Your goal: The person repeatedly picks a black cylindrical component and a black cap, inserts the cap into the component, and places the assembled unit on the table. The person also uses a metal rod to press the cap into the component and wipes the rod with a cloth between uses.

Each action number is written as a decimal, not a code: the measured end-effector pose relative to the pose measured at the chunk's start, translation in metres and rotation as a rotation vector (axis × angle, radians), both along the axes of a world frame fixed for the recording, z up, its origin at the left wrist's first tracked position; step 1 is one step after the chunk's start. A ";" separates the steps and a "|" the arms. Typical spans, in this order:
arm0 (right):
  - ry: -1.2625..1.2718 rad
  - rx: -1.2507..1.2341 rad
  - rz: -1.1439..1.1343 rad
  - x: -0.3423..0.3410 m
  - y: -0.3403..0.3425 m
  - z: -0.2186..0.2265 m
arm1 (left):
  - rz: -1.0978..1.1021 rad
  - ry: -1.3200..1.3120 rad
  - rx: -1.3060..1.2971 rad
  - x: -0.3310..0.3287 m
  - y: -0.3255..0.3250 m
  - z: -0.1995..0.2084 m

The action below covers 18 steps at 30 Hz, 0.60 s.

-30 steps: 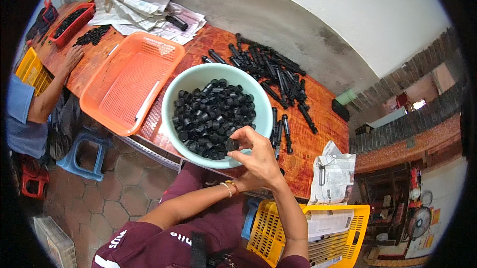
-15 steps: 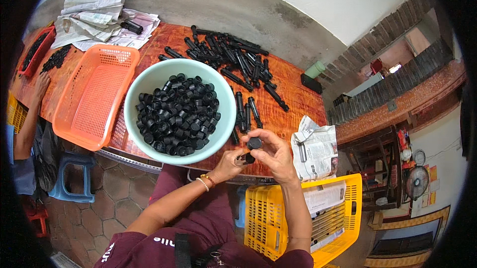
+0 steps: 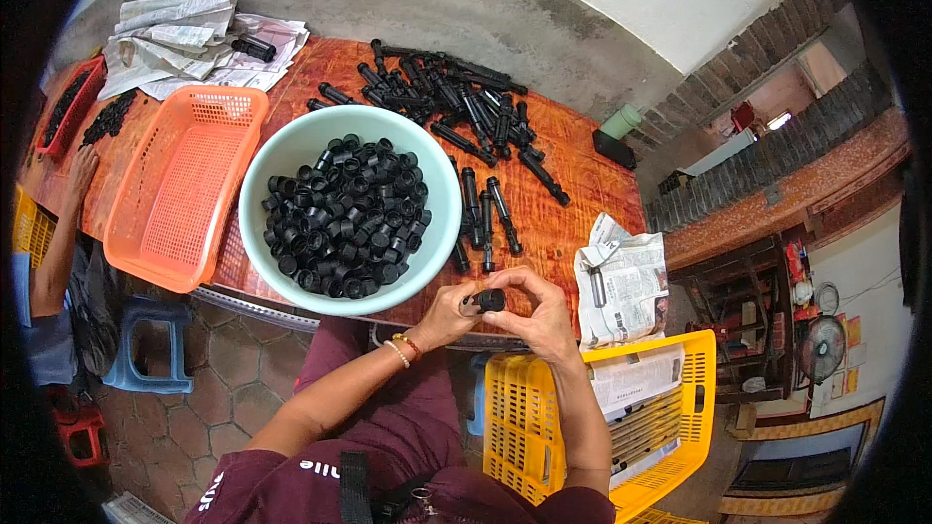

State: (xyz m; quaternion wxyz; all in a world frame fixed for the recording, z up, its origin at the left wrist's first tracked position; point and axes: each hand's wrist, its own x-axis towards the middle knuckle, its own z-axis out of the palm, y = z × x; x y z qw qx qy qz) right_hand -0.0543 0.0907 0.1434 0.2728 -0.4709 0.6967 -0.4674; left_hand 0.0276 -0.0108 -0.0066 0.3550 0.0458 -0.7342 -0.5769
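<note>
My left hand (image 3: 447, 318) is closed around a dark tube (image 3: 470, 306), its end pointing right. With fingers and thumb, my right hand (image 3: 546, 322) grips a black round cap (image 3: 492, 300) against that end. How far the cap sits on the tube cannot be made out. Left of my hands, a pale green basin (image 3: 449, 213) holds a heap of black caps (image 3: 349, 218). Just beyond my hands lie several black tubes (image 3: 487, 223). A larger pile of such tubes (image 3: 461, 106) covers the far part of the reddish wooden table (image 3: 582, 203).
An orange basket (image 3: 184, 189) stands left of the basin, with newspaper (image 3: 184, 38) behind it. More newspaper (image 3: 621, 291) lies at the table's right corner. A yellow crate (image 3: 704, 407) with rods sits below. Another person's hand (image 3: 83, 169) rests at far left.
The cap in my right hand has come down and turned to meet the end of the tube. Both hands are closer together, and the view has shifted slightly.
</note>
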 end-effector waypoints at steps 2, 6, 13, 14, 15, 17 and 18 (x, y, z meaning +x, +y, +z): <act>0.116 0.011 0.005 0.000 -0.001 0.007 | -0.018 -0.039 -0.011 0.001 -0.001 -0.001; 0.283 0.038 0.032 0.002 -0.005 0.020 | -0.006 -0.028 0.011 0.000 0.001 0.000; 0.464 0.110 0.124 -0.001 -0.012 0.035 | -0.003 -0.012 0.018 -0.003 0.001 -0.007; 0.474 0.127 0.132 -0.002 -0.012 0.034 | -0.008 -0.019 0.021 -0.003 0.001 -0.007; 0.484 0.145 0.140 -0.003 -0.012 0.032 | -0.015 -0.015 0.033 -0.003 0.002 -0.007; 0.500 0.174 0.157 -0.004 -0.013 0.031 | -0.026 -0.012 0.055 -0.002 0.001 -0.003; 0.507 0.186 0.162 -0.004 -0.013 0.032 | -0.030 0.005 0.047 -0.002 0.001 -0.001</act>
